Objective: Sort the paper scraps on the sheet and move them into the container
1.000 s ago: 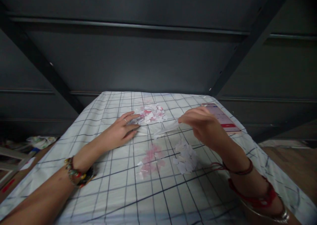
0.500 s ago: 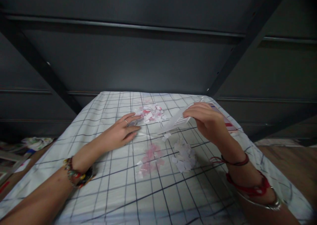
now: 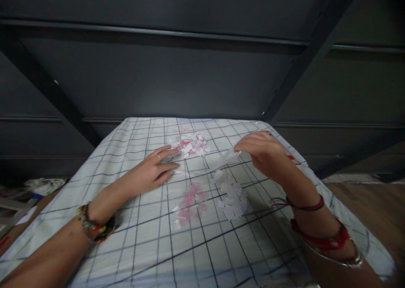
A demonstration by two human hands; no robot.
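My right hand (image 3: 265, 155) is closed in a pinch on one end of a thin white, partly see-through sheet (image 3: 226, 158), held up off the cloth and slanting down to the left. Whether it is paper or a plastic bag I cannot tell. My left hand (image 3: 155, 169) lies low with its fingers apart, the tips beside a pile of torn white and pink paper bits (image 3: 190, 145) and close to the sheet's lower left end. Nearer to me are a patch of pink scraps (image 3: 191, 203) and a heap of white paper scraps (image 3: 234, 199).
A white cloth with dark grid lines (image 3: 152, 245) covers the table. Behind the table stands a dark panelled wall (image 3: 177, 77). A flat item with a red stripe (image 3: 289, 155) lies partly behind my right hand. Cluttered items (image 3: 44, 186) sit low at the left.
The sheet in my right hand has turned and looks narrower and more see-through. More white scraps lie at the top of the white heap. My left hand stays almost in place.
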